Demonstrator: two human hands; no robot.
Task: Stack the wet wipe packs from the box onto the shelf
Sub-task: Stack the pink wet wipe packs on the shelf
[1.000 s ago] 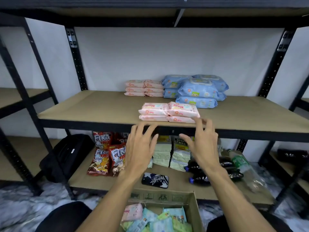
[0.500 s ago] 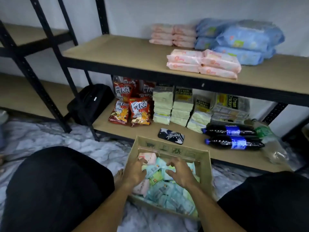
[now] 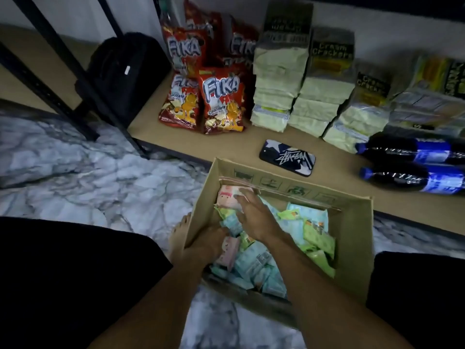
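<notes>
Reaching into the box (image 3: 352, 248), right hand (image 3: 254, 217) flat, fingers together, on a pink pack (image 3: 226, 197) in its far-left corner, left hand (image 3: 208, 244) sunk among packs (image 3: 297, 222), grip impossible to tell.

The view is dim and underexposed, under soft, flat light. The marbled floor (image 3: 75, 172) and the pale cream cracker packs (image 3: 276, 79) catch most of it, while the black backpack (image 3: 120, 71) and the dark trousers (image 3: 63, 273) in the bottom corners sink to near black. Blur smears the print on the cola bottles (image 3: 412, 152) at the right edge, and the wide lens bows the shelf board (image 3: 226, 147) and slants its black upright (image 3: 50, 79).
</notes>
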